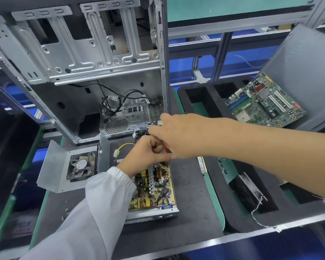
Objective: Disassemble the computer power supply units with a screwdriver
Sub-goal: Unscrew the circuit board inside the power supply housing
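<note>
The opened power supply unit [154, 186] lies on the black mat with its circuit board showing. Its removed metal cover with the fan [82, 166] rests to the left. My left hand [145, 154], in a white sleeve, hovers over the unit's far end with its fingers curled round an orange-handled screwdriver [165, 151], most of which is hidden. My right hand [176, 136] reaches in from the right above the left hand and pinches a small white cable connector [159, 123]. Black cables [141, 132] bunch just left of it. A yellow-and-black lead with a white plug [117, 152] lies beside the unit.
An empty metal computer case [94, 59] stands open right behind the hands. To the right is a black foam tray [201, 94] with a green motherboard [265, 104], a memory stick [202, 164] and a black part [250, 192]. Small screws [67, 209] are scattered on the mat at the left.
</note>
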